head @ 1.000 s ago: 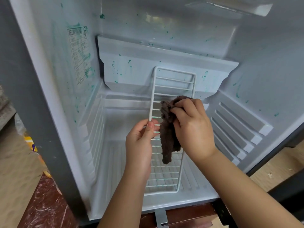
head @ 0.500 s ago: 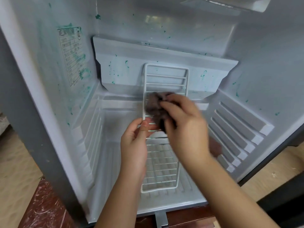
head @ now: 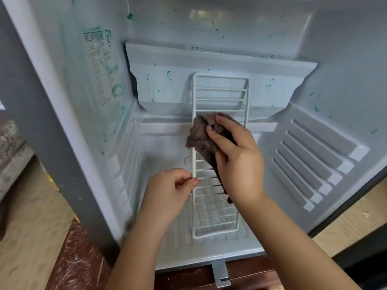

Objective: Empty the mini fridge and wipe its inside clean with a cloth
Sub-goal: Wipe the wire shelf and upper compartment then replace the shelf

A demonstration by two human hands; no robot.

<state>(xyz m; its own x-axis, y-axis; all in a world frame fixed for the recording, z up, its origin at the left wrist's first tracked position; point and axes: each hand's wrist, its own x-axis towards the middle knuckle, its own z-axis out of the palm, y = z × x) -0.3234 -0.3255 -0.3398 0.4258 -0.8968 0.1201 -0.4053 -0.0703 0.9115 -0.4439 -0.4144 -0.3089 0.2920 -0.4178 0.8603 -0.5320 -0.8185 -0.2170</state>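
Observation:
The open mini fridge (head: 209, 34) fills the view, its white walls speckled with green stains. A narrow white wire rack (head: 219, 95) stands upright inside, its foot on the fridge floor and its top leaning toward the back ledge. My left hand (head: 167, 191) pinches the rack's left side rail. My right hand (head: 236, 158) holds a brown cloth (head: 201, 137) and presses it against the rack's middle bars. The cloth's tail hangs down behind my right palm.
Ribbed shelf guides (head: 314, 160) line the right wall and fainter ones the left wall (head: 125, 168). A stained label (head: 102, 65) is on the left wall. A metal hinge bracket (head: 219, 273) sticks out below the front edge, above a dark red floor (head: 77, 264).
My right hand has rubbed the cloth along the rack, left and then back to the middle. My left hand has slid lower on the left rail. The view has shifted slightly.

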